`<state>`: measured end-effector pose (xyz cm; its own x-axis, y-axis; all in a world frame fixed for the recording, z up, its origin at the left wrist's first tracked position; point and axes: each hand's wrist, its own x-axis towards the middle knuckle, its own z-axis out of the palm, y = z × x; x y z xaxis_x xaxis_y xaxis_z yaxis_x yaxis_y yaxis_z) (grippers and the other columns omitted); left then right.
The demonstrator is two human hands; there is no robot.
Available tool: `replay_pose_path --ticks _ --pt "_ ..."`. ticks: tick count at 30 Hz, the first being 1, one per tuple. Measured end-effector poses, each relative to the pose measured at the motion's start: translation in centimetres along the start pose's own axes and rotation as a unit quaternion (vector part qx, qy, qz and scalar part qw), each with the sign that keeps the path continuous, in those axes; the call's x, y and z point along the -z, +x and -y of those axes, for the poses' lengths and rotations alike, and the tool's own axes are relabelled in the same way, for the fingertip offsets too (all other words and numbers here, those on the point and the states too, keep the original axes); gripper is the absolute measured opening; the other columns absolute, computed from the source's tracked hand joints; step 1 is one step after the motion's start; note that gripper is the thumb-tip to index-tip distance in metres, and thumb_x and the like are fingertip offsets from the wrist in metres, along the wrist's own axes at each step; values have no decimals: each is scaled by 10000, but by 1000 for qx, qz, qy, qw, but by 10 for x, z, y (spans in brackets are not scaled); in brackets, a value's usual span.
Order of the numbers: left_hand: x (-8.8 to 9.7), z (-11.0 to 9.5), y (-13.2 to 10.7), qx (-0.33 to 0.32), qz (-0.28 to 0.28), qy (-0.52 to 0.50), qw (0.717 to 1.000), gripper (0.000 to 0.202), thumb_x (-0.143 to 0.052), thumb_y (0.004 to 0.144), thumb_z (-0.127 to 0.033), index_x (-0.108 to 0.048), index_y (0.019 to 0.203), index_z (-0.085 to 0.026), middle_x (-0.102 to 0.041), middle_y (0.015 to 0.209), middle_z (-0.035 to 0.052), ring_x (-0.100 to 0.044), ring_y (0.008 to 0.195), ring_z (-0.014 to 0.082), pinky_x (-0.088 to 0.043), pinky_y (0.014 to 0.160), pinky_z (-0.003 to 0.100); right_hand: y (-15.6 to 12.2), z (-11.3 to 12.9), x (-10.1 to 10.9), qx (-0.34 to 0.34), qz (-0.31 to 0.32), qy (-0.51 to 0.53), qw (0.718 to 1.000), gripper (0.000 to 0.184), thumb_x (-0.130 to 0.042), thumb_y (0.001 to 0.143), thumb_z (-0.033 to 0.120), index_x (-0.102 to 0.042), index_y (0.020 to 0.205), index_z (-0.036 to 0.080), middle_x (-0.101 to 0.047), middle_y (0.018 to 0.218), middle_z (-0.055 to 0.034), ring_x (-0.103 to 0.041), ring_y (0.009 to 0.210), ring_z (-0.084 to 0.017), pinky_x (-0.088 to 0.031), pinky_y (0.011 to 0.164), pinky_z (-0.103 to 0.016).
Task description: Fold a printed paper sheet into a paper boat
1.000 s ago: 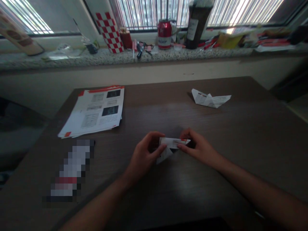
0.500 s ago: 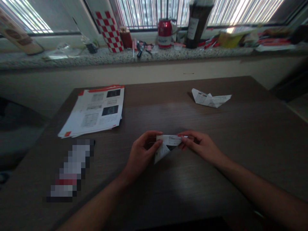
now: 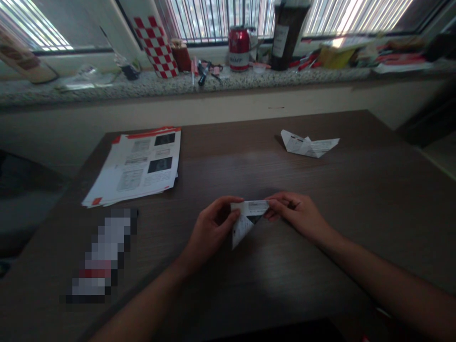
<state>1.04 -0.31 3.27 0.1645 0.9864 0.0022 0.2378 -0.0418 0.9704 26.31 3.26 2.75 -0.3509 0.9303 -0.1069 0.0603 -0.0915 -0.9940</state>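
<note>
While pinching paper [image 3: 245,222] with left hand [image 3: 210,227] and right hand [image 3: 299,213], best square up carefully before creasing firmly.

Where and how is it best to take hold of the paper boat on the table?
Probably by the small middle peak of the paper boat, pinched lightly from above: it stands up between the two raised ends, and nothing covers it.
</note>
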Motion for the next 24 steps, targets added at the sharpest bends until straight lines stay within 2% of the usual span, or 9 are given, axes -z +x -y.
replay_pose_path --ticks 4,9,15,24 --pt "-1 -2 -1 -7 7 34 999 230 -682 991 -272 -739 1214 -258 -750 1029 23 -668 844 158 -507 707 252 0 -1 -1 0 0 -11 1000 207 -759 925 415 -801 983 222 -804 801 -34 -777 704 -164 -648 664 -277" --pt "-1 -3 -1 4 -7 40 999 192 -715 976 -325 -755 1149 -252 -742 895 8 -650 748 160 -498 645 253 -1 -2 -3 -3 7 12 1000 195 -777 916 406 -816 1021 246 -814 837 -20 -782 726 -154 -650 688 -262" --pt "2 0 0 -3 -30 28 999 190 -719 977 -339 -753 1147 -261 -761 985 24 -690 841 181 -526 708 275 -2 2 -2 8 29 66 997 238 -756 933 414 -816 1114 271 -831 1001 -48 -803 860 -188 -676 772 -313" --pt "3 1 -2 -1 -27 23 999 203 -717 977 -349 -756 1151 -254 -768 1004 39 -700 856 193 -541 696 285 -4 8 -2 6 16 56 998 219 -771 918 391 -828 1086 261 -831 944 -49 -803 828 -191 -680 769 -319"
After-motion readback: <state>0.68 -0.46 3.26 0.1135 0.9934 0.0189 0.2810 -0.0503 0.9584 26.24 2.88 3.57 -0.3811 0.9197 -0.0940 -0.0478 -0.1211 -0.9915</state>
